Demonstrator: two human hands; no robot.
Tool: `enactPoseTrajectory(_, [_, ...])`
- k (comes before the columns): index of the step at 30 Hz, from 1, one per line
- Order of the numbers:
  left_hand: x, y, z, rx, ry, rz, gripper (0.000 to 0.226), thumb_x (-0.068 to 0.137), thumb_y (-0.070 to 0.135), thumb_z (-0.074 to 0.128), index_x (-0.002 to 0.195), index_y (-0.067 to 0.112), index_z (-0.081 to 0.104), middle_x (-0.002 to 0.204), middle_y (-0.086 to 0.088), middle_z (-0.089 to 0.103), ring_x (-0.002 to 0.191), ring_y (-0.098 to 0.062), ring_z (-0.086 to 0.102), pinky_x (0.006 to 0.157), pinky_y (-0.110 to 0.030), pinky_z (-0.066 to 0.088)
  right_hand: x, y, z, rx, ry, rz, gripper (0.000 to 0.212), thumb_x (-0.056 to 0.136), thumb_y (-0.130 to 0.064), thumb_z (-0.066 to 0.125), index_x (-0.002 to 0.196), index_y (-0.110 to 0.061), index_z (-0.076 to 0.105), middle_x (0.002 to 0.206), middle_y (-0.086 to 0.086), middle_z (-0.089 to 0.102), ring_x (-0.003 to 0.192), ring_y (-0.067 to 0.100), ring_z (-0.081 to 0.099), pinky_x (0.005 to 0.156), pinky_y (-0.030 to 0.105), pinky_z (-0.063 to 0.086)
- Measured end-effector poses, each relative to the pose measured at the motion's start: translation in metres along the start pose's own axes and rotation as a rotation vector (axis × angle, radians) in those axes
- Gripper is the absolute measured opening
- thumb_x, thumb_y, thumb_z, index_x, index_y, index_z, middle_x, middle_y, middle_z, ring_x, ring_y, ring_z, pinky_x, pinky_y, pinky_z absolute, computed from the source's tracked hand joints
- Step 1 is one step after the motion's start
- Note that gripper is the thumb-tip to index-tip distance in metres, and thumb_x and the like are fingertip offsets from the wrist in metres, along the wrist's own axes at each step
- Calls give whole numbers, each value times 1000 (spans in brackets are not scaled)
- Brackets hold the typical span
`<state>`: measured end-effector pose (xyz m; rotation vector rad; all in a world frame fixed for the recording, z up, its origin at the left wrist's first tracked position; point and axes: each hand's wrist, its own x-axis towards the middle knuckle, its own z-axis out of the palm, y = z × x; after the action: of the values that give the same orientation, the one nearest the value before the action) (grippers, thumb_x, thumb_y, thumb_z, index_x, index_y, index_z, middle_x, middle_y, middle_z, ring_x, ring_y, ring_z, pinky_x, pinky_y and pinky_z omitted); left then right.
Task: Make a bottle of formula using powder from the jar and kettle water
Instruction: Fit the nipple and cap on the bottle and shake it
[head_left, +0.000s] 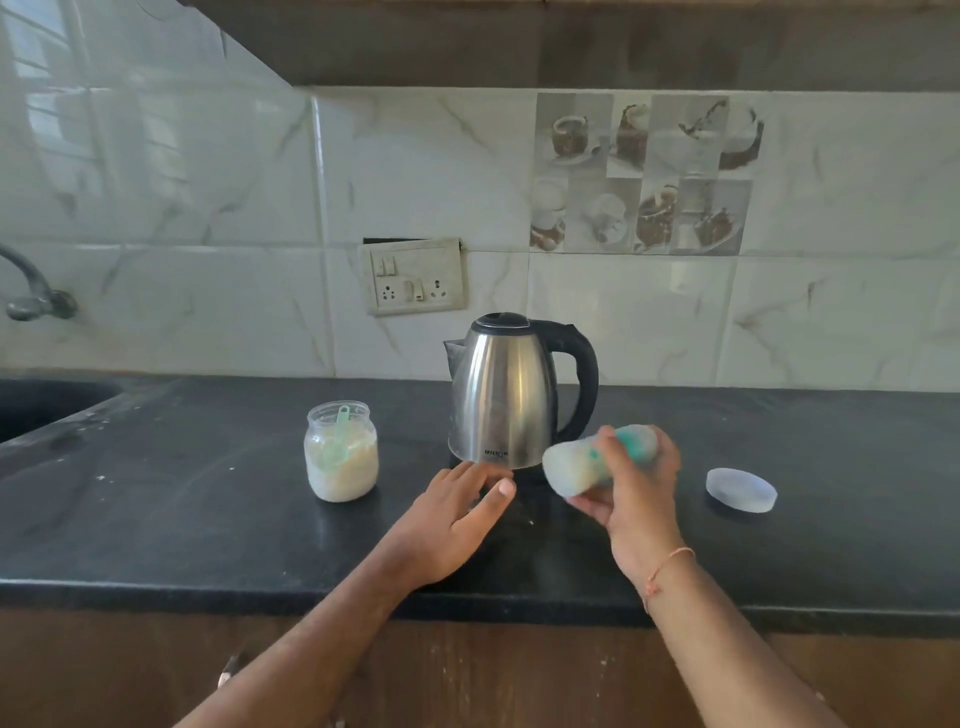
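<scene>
My right hand (641, 493) grips a baby bottle (576, 465) with teal markings, tilted almost on its side and blurred, above the counter just in front of the steel kettle (501, 395). My left hand (457, 512) hovers open over the black counter (208, 519) to the bottle's left, fingers relaxed and holding nothing. An open clear jar (341, 452) of pale powder stands left of the kettle with a green scoop (337, 441) stuck in it. The jar's round lid (741, 490) lies flat on the counter to the right.
A dark sink (47, 405) with a tap (31, 291) is at far left. A switch and socket plate (414, 275) sits on the tiled wall behind the kettle. The counter's front edge runs just below my wrists.
</scene>
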<state>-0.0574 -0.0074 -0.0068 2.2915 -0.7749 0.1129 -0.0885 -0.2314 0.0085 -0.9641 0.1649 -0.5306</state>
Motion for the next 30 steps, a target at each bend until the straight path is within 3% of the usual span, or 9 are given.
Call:
enactPoseTrajectory(2, [-2,2,0,-18,7,8,67,100,81,21,144,42,53,143,26,53,131,3,45,110,-28,38,9,0,-6,237,209,-59,70,100,-25,75,151,-41,30,142,5,51,122,32,67,64,43,67])
enactPoseTrajectory(7, [-2,5,-2,-6,3,-7,64,102,74,23,147,39,53,144,23,53,131,1,45,107,-27,37,1,0,0,-42,-54,70,64,95,-25,80,144,-40,42,134,7,57,114,35,70,68,53,67])
enactPoseTrajectory(11, [-3,4,-1,-28,10,4,64,101,76,23,145,41,54,144,24,54,132,2,45,106,-25,36,12,0,-6,265,199,-22,68,99,-28,76,149,-37,32,144,11,54,118,36,70,62,46,66])
enactPoseTrajectory(14, [-1,3,-1,-13,-1,-19,65,102,76,23,148,39,51,148,22,52,135,0,44,110,-28,36,0,2,-3,64,-77,129,64,95,-28,79,144,-42,41,136,8,55,117,35,68,65,49,67])
enactPoseTrajectory(15, [-1,2,-1,-8,1,-20,66,102,76,23,148,39,51,149,21,52,135,0,43,111,-29,36,-1,-1,1,52,-68,140,65,95,-28,80,144,-43,41,135,7,55,118,35,67,67,49,67])
enactPoseTrajectory(19, [-2,3,0,-17,19,-2,66,101,77,21,145,40,54,145,23,54,133,2,45,113,-30,38,9,0,-6,295,220,-45,71,99,-22,75,151,-39,30,142,8,50,123,34,65,63,44,66])
enactPoseTrajectory(23, [-1,3,-1,-9,-2,-29,65,104,74,22,150,39,50,150,20,52,136,-1,43,117,-35,38,-3,1,4,20,-90,150,67,94,-27,81,146,-42,41,134,5,55,117,31,68,71,52,68])
enactPoseTrajectory(27, [-2,6,-1,-32,12,-19,64,103,74,21,148,39,52,148,21,53,138,0,43,119,-34,37,8,3,-3,281,211,-50,75,98,-23,77,152,-43,29,144,6,49,125,33,65,69,47,68])
enactPoseTrajectory(30, [-2,3,0,-13,14,-21,71,102,79,18,148,38,52,148,18,54,135,-3,45,119,-40,39,-3,5,1,82,-53,108,70,95,-25,80,147,-45,38,134,4,54,116,29,68,73,53,68])
